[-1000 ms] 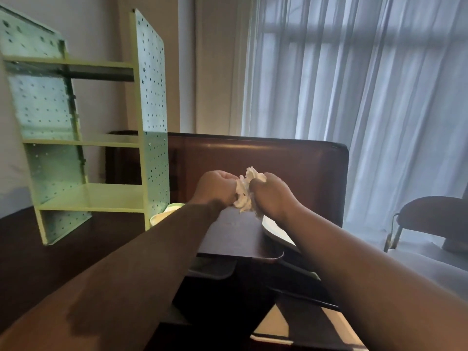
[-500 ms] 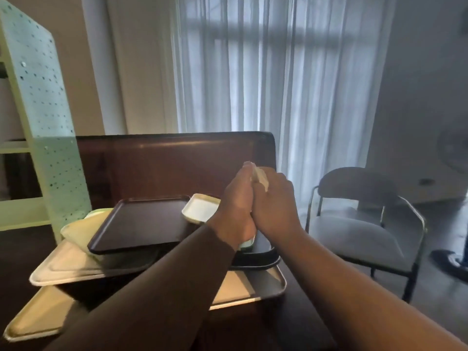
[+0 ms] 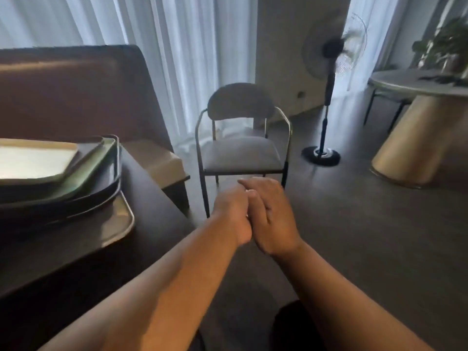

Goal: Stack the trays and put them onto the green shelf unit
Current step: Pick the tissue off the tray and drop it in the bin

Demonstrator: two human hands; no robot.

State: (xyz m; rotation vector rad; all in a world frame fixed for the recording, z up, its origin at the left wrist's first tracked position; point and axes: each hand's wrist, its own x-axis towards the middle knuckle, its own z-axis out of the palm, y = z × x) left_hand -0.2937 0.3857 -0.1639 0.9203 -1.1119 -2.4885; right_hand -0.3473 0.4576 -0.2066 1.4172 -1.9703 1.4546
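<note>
Hands (image 3: 255, 214) now right of trays (image 3: 83, 173)

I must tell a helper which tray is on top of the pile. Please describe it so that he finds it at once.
Look at the dark table at the left edge, before the brown sofa. A pile of trays stands on it. The top tray is pale cream, while the ones below it are green, black and grey.
</note>
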